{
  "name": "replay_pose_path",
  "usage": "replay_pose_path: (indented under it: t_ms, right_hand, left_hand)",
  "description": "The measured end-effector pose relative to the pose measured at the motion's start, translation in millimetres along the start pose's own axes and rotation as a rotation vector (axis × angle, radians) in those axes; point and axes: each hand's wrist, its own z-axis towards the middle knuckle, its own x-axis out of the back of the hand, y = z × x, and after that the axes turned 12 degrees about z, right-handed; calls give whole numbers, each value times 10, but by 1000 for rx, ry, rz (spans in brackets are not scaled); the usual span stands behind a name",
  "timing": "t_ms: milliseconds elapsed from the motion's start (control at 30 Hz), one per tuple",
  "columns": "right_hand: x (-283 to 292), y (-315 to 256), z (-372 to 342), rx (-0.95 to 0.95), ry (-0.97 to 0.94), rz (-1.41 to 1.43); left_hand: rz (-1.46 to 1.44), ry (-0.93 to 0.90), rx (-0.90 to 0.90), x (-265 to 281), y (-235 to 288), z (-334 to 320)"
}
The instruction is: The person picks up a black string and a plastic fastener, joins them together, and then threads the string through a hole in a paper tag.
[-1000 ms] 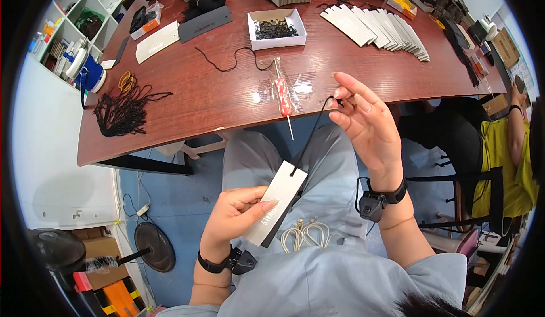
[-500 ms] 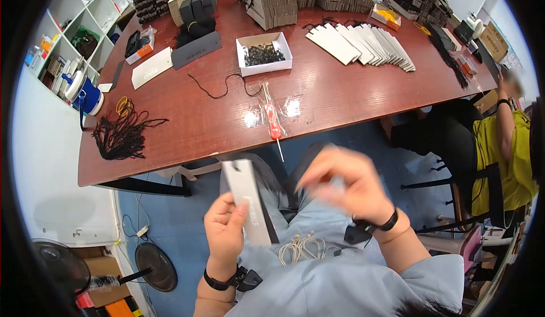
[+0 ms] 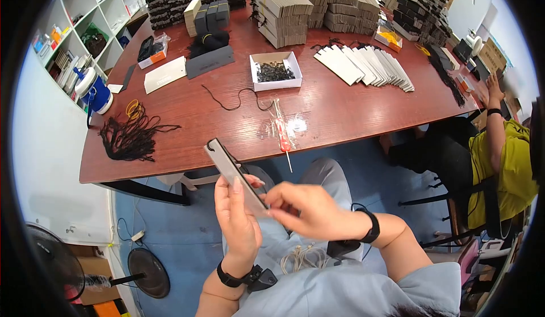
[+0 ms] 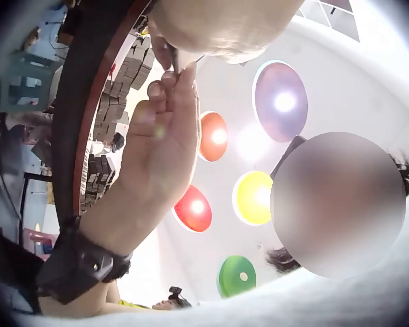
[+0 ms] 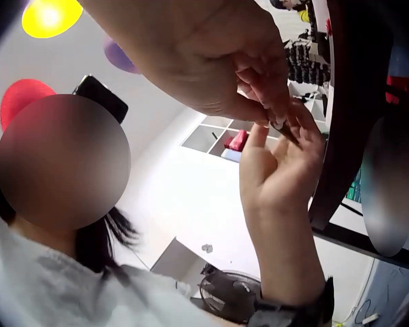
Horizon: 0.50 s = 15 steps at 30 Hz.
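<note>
My left hand (image 3: 237,223) holds a pair of hang tags (image 3: 223,164), one pale and one dark, tilted nearly edge-on in the head view. A bit of black cord shows at the hole in their upper end. At their lower end, my right hand (image 3: 309,206) pinches the edge between thumb and curled fingers. From the right wrist camera the tags (image 5: 285,129) appear as a thin dark edge between both hands. Ahead on the table lies a red-handled tool (image 3: 283,135) with a thin metal shaft jutting past the table edge.
On the table (image 3: 227,129) stand a white box (image 3: 278,84) of small black parts, fanned pale tags (image 3: 363,67) and stacked tags (image 3: 284,16). A black cord bundle (image 3: 130,135) lies left, near a blue jug (image 3: 93,93). Another person (image 3: 499,158) sits at right.
My right hand, earlier raised with the black cord pulled from the tag hole, has come down to the tags' lower end. The left hand has raised the tags and turned them edge-on.
</note>
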Motion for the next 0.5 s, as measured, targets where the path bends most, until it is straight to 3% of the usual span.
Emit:
replay_pose_path:
  t_ms: [33,167,333,500]
  right_hand:
    - [52,-1,45,-40,13,52]
    - [160,-41,152,-146,-24,126]
    - [-18,-16,112,67,53,-197]
    - [173,-142,249,56,63,-115]
  left_hand:
    - [-22,-77,-18,72,-45,22]
    - [-62,-99,42,59,4,1]
    - [-49,8,-61,-38,11,-4]
    - [-68,-10,-96,-42,-85,-20]
